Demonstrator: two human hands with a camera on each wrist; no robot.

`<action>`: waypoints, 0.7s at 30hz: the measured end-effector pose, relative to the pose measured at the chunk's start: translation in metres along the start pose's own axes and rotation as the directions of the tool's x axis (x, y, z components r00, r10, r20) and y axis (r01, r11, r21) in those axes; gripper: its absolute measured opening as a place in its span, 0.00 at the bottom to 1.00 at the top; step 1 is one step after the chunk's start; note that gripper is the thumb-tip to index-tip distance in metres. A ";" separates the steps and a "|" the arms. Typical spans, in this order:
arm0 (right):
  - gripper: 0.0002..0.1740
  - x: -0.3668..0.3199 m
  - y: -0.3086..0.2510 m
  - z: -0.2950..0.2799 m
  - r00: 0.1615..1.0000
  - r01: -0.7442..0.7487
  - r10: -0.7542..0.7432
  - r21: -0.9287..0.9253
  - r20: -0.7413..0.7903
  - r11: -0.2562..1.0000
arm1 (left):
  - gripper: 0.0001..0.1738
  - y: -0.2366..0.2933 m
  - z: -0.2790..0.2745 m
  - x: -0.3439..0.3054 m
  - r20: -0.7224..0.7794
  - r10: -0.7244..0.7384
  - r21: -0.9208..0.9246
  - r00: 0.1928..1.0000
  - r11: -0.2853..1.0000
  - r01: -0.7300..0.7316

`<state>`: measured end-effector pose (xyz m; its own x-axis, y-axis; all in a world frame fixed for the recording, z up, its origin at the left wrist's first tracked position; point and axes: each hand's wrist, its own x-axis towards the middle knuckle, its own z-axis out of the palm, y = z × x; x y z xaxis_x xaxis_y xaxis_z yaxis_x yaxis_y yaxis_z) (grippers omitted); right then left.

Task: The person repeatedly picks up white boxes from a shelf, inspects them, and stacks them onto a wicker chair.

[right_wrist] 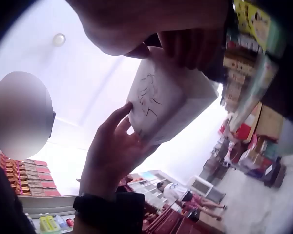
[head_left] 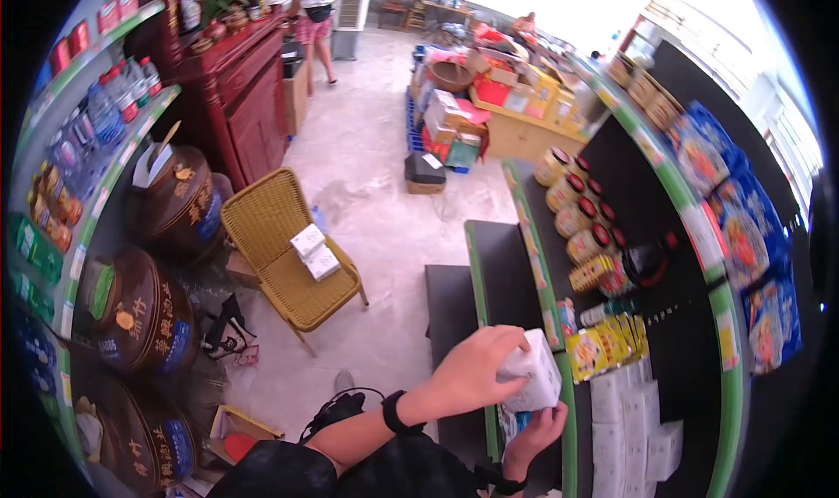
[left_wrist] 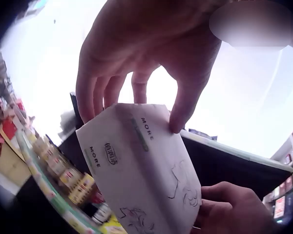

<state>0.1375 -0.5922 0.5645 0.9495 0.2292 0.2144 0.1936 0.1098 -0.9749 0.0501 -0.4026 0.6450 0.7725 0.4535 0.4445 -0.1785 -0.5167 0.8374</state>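
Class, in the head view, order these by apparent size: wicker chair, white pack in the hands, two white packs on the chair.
1. Wicker chair
2. Held white pack
3. Nearer white pack and farther white pack: too alike to rank

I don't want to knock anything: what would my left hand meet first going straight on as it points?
Beyond the white pack that your left hand grips, probably the yellow packets, though depth is unclear.
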 end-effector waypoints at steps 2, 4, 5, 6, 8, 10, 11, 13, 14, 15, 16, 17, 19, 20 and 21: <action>0.13 0.005 -0.002 0.058 0.993 -0.049 0.045 0.030 0.110 0.998 | 0.22 -0.015 -0.044 -0.002 -0.091 -0.059 0.079 0.994 0.995 0.066; 0.13 0.006 0.010 0.101 0.962 -0.069 0.050 0.065 0.268 0.995 | 0.22 -0.033 -0.082 -0.007 -0.178 -0.135 0.120 0.975 0.980 0.157; 0.16 0.006 0.017 0.122 0.936 -0.120 0.076 0.109 0.344 0.987 | 0.21 -0.044 -0.100 -0.011 -0.222 -0.169 0.140 0.960 0.969 0.203; 0.18 0.005 0.021 0.145 0.907 -0.135 0.083 0.098 0.413 0.986 | 0.22 -0.057 -0.117 -0.016 -0.286 -0.159 0.185 0.945 0.958 0.217; 0.22 0.001 0.025 0.189 0.834 -0.192 0.131 0.060 0.535 0.979 | 0.22 -0.082 -0.146 -0.025 -0.357 -0.260 0.154 0.897 0.931 0.331; 0.28 0.002 0.049 0.220 0.748 -0.244 0.199 -0.017 0.633 0.970 | 0.23 -0.111 -0.167 -0.036 -0.411 -0.353 0.123 0.840 0.892 0.435; 0.31 0.004 0.061 0.237 0.697 -0.249 0.204 -0.035 0.688 0.968 | 0.23 -0.129 -0.175 -0.041 -0.434 -0.393 0.096 0.810 0.874 0.476; 0.33 0.004 0.081 0.272 0.605 -0.356 0.282 -0.064 0.745 0.932 | 0.23 -0.165 -0.187 -0.051 -0.477 -0.466 0.040 0.745 0.835 0.549; 0.34 0.006 0.092 0.289 0.558 -0.388 0.329 -0.111 0.762 0.915 | 0.25 -0.179 -0.194 -0.055 -0.488 -0.528 0.011 0.695 0.793 0.609; 0.35 0.008 0.104 0.305 0.507 -0.418 0.376 -0.160 0.775 0.894 | 0.25 -0.196 -0.200 -0.060 -0.476 -0.586 -0.055 0.656 0.764 0.643; 0.35 0.012 0.117 0.320 0.455 -0.446 0.423 -0.210 0.784 0.870 | 0.26 -0.217 -0.205 -0.066 -0.458 -0.642 -0.120 0.615 0.730 0.673; 0.36 0.017 0.137 0.335 0.402 -0.446 0.443 -0.252 0.801 0.859 | 0.27 -0.240 -0.208 -0.073 -0.433 -0.697 -0.183 0.571 0.689 0.701; 0.38 0.025 0.176 0.368 0.295 -0.445 0.482 -0.329 0.825 0.833 | 0.27 -0.294 -0.211 -0.091 -0.456 -0.739 -0.266 0.496 0.645 0.716; 0.37 0.028 0.186 0.388 0.259 -0.382 0.467 -0.354 0.846 0.853 | 0.27 -0.315 -0.214 -0.096 -0.471 -0.762 -0.307 0.444 0.614 0.727; 0.36 0.033 0.202 0.409 0.203 -0.364 0.464 -0.374 0.862 0.853 | 0.27 -0.340 -0.217 -0.102 -0.483 -0.783 -0.346 0.392 0.582 0.736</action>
<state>0.1066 -0.1669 0.3994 0.0694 0.9314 -0.3573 -0.0881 -0.3510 -0.9322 -0.1004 -0.1154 0.3841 0.1479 0.9330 -0.3279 0.2542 0.2846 0.9243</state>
